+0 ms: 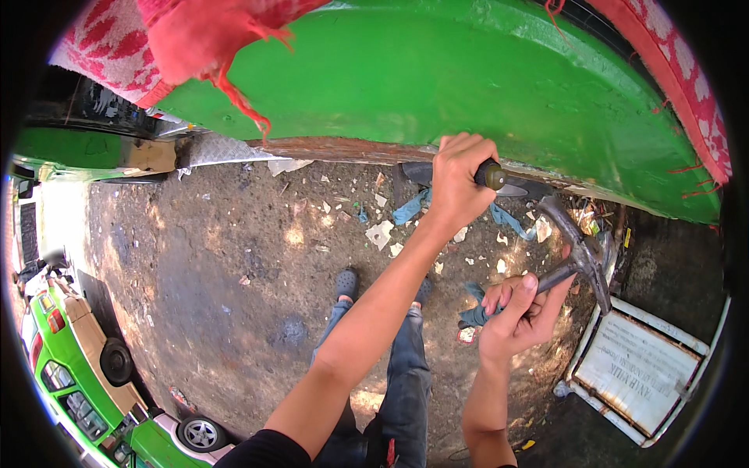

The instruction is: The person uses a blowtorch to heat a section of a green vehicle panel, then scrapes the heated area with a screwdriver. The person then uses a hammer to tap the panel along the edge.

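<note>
I am watching the left hand point(459, 183) clenching around the dark round handle of a chisel-like tool point(499, 181), whose flat blade is pointing right and lying against the rusty lower edge point(343, 148) of the green body panel point(437, 86). The right hand point(519, 316) is gripping the shaft of a claw hammer point(581, 257), with a scrap of blue-grey cloth point(472, 312) bunched in the same fist; the hammer head is hanging just right of the blade and apart from it. I am judging this to be the striking step of chipping along that rusted seam: the tool is looking set, the hammer raised. The next blow is calling for the hammer face to meet the handle's end squarely while the left hand is keeping the blade pressed to the seam, since a glancing hit could be landing on the knuckles.

I am finding it hard to tell exactly where the blade tip is touching, as shadow under the panel is swallowing it. The hammer's face is turning away from me. A white framed board point(636, 370) is lying on the dirt ground point(234, 265) at right, partly cut off by the rim, and pale flakes point(380, 232) are scattering near the shoes
</note>
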`<action>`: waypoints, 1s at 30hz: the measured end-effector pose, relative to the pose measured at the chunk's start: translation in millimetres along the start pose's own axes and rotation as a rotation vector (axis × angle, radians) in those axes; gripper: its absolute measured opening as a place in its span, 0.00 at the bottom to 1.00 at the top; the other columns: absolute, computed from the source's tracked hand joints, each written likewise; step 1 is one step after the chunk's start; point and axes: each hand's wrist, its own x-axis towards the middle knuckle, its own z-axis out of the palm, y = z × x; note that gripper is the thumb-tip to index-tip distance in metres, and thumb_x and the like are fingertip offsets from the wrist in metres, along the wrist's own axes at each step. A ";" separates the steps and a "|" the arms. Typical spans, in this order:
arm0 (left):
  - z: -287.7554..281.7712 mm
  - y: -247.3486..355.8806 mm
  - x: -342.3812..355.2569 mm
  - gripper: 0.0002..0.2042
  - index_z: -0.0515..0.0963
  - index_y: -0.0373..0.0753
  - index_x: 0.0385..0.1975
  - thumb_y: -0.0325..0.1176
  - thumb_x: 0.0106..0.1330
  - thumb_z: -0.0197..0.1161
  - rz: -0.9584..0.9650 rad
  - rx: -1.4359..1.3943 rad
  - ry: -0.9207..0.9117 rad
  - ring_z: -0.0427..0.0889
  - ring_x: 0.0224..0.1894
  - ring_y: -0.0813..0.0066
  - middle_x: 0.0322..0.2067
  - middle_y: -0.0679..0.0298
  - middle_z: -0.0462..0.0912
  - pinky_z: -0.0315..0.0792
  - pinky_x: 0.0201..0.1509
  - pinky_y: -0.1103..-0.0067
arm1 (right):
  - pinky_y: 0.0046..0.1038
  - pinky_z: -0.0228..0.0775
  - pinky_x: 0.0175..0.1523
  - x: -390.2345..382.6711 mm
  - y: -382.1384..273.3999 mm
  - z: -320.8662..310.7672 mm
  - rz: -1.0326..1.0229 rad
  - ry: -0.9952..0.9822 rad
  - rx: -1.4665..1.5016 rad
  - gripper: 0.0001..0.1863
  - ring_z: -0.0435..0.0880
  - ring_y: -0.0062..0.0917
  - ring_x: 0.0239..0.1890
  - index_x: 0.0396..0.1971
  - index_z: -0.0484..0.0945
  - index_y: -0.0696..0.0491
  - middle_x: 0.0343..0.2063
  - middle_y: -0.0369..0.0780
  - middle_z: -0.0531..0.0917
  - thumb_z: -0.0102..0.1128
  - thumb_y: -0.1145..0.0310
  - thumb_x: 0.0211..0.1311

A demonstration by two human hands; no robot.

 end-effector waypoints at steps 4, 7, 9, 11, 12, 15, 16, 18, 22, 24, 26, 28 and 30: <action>-0.1 -0.8 0.0 0.08 0.72 0.37 0.22 0.22 0.43 0.64 0.016 0.012 0.012 0.74 0.28 0.60 0.20 0.60 0.73 0.64 0.39 0.72 | 0.21 0.65 0.23 14.5 19.5 -1.8 0.037 -0.294 -0.463 0.30 0.72 0.13 0.18 0.72 0.58 0.66 0.22 0.36 0.78 0.52 0.78 0.73; 0.2 -3.4 2.1 0.08 0.71 0.37 0.21 0.22 0.43 0.64 0.005 -0.016 0.028 0.74 0.27 0.60 0.20 0.60 0.73 0.64 0.39 0.72 | 0.21 0.64 0.21 2.8 11.3 -3.9 -0.005 -0.203 -0.331 0.29 0.71 0.13 0.16 0.70 0.60 0.69 0.19 0.36 0.78 0.53 0.79 0.72; 0.7 -3.2 3.8 0.08 0.71 0.36 0.21 0.21 0.43 0.64 -0.012 -0.033 0.030 0.74 0.27 0.60 0.20 0.60 0.73 0.64 0.39 0.72 | 0.21 0.63 0.20 0.0 3.3 0.7 -0.008 -0.084 -0.192 0.28 0.70 0.13 0.15 0.69 0.60 0.71 0.17 0.36 0.76 0.53 0.78 0.73; 0.1 -3.1 4.6 0.08 0.71 0.36 0.21 0.21 0.43 0.63 -0.026 -0.022 0.023 0.74 0.27 0.60 0.19 0.60 0.72 0.64 0.39 0.72 | 0.20 0.63 0.21 0.4 3.0 4.0 0.016 -0.046 -0.132 0.28 0.70 0.13 0.16 0.69 0.61 0.70 0.18 0.37 0.77 0.53 0.79 0.72; 0.2 -2.9 5.5 0.08 0.71 0.36 0.21 0.20 0.43 0.63 -0.025 -0.035 0.030 0.74 0.26 0.60 0.19 0.60 0.72 0.64 0.38 0.72 | 0.20 0.63 0.22 2.2 3.2 5.3 0.027 -0.028 -0.103 0.28 0.70 0.13 0.16 0.69 0.61 0.70 0.18 0.37 0.77 0.54 0.79 0.72; -3.5 -4.5 5.1 0.08 0.71 0.36 0.21 0.19 0.42 0.62 -0.034 -0.041 0.036 0.73 0.26 0.61 0.19 0.60 0.72 0.64 0.39 0.73 | 0.19 0.62 0.24 12.4 8.4 2.6 -0.002 -0.216 -0.430 0.28 0.70 0.13 0.19 0.68 0.63 0.68 0.20 0.40 0.79 0.56 0.80 0.70; -4.3 -4.2 5.1 0.08 0.71 0.35 0.21 0.19 0.42 0.61 -0.044 -0.033 0.031 0.73 0.26 0.61 0.19 0.60 0.72 0.64 0.39 0.73 | 0.19 0.61 0.24 14.0 7.4 3.1 -0.009 -0.251 -0.446 0.28 0.70 0.13 0.19 0.68 0.64 0.68 0.20 0.40 0.79 0.56 0.81 0.70; -5.1 -5.0 7.2 0.07 0.71 0.35 0.21 0.18 0.43 0.60 -0.047 -0.020 0.026 0.73 0.25 0.61 0.19 0.60 0.72 0.64 0.38 0.74 | 0.19 0.61 0.24 7.7 1.1 2.7 0.000 -0.148 -0.349 0.26 0.70 0.12 0.20 0.67 0.65 0.68 0.22 0.40 0.81 0.55 0.80 0.71; -1.7 -7.1 6.0 0.07 0.71 0.35 0.21 0.16 0.43 0.57 -0.067 -0.066 0.057 0.73 0.25 0.61 0.19 0.59 0.72 0.65 0.34 0.74 | 0.18 0.61 0.23 11.3 2.0 7.7 0.065 -0.137 -0.310 0.26 0.69 0.11 0.20 0.69 0.64 0.67 0.21 0.37 0.79 0.53 0.78 0.73; -5.2 -17.7 -3.0 0.08 0.71 0.35 0.22 0.16 0.42 0.57 -0.174 -0.073 0.065 0.73 0.26 0.58 0.20 0.58 0.72 0.65 0.35 0.72 | 0.18 0.61 0.22 24.7 9.2 6.0 0.065 -0.319 -0.564 0.28 0.69 0.11 0.18 0.71 0.61 0.65 0.19 0.34 0.77 0.53 0.78 0.73; -11.2 -51.6 -30.1 0.09 0.71 0.34 0.23 0.16 0.41 0.58 -0.353 -0.050 0.057 0.74 0.29 0.54 0.21 0.57 0.72 0.65 0.38 0.69 | 0.18 0.61 0.21 18.1 12.7 6.2 0.065 -0.255 -0.447 0.30 0.67 0.10 0.17 0.73 0.58 0.64 0.18 0.31 0.74 0.53 0.77 0.74; -13.8 -56.4 -52.6 0.09 0.71 0.35 0.23 0.16 0.41 0.60 -0.251 0.034 0.018 0.74 0.30 0.54 0.21 0.57 0.72 0.65 0.40 0.68 | 0.18 0.61 0.21 7.6 0.9 6.6 0.106 -0.098 -0.258 0.30 0.67 0.10 0.16 0.73 0.58 0.64 0.18 0.31 0.73 0.53 0.76 0.74; -17.0 -53.2 -67.0 0.10 0.72 0.36 0.23 0.17 0.41 0.61 -0.140 0.045 -0.031 0.74 0.30 0.55 0.22 0.58 0.72 0.65 0.41 0.68 | 0.18 0.60 0.20 6.3 0.1 9.7 0.130 -0.029 -0.242 0.30 0.66 0.10 0.16 0.73 0.57 0.63 0.17 0.31 0.72 0.52 0.74 0.76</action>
